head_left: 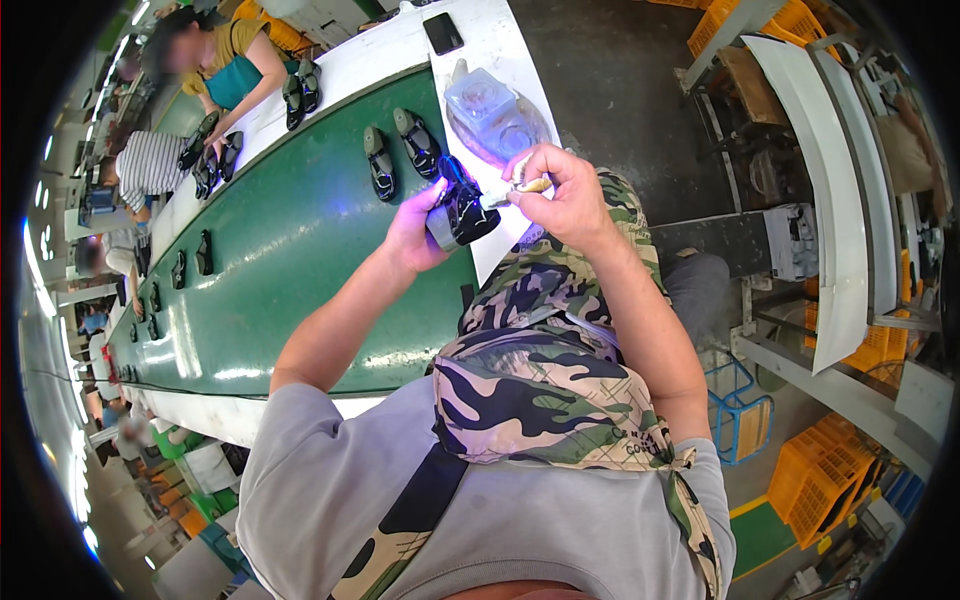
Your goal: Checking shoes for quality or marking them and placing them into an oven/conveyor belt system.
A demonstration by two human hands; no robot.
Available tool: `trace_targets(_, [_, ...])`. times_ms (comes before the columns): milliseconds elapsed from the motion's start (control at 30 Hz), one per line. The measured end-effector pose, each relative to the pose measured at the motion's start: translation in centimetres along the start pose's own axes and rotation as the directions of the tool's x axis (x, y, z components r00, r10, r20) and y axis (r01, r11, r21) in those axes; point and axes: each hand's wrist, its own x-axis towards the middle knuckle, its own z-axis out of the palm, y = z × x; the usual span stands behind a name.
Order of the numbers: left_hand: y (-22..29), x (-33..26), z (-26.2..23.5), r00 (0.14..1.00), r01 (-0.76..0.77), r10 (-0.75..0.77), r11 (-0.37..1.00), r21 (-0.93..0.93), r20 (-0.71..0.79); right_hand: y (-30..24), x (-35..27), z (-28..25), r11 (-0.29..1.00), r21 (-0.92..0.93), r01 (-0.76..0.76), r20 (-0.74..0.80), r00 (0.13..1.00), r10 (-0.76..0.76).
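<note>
My left hand (415, 232) grips a glossy black shoe (462, 205) from below, holding it up over the near edge of the green conveyor belt (290, 260). My right hand (560, 190) pinches a small pale brush-like tool (530, 184) whose tip touches the shoe's side. A pair of black shoes (400, 150) lies on the belt just beyond the held shoe. A clear plastic container (495, 115) stands on the white side rail (480, 60) right behind my hands.
Several more black shoes lie along the belt (190, 265). A person in a teal apron (235, 65) handles shoes at the far side. A dark phone (442, 32) rests on the rail. Orange crates (820, 475) and a blue frame (740, 410) stand at the right.
</note>
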Motion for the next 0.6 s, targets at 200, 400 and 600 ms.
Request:
trace_targets(200, [-1.6,-0.3,-1.0,0.981,0.032,-0.013,0.995,-0.097,0.191,-0.1,-0.8,-0.2,0.999,0.001,0.044,-0.03,0.999,-0.044])
trace_targets(400, [-3.2,0.5,-0.9,0.995,0.049,-0.03,0.978,-0.202,0.097,0.7,-0.7,-0.5,0.995,0.034,0.096,-0.059,0.994,-0.093])
trace_targets(600, [-3.6,1.8,0.9,0.99,0.11,-0.073,0.937,-0.331,0.122,0.1,-0.4,-2.0,0.99,0.063,0.125,-0.122,0.986,-0.116])
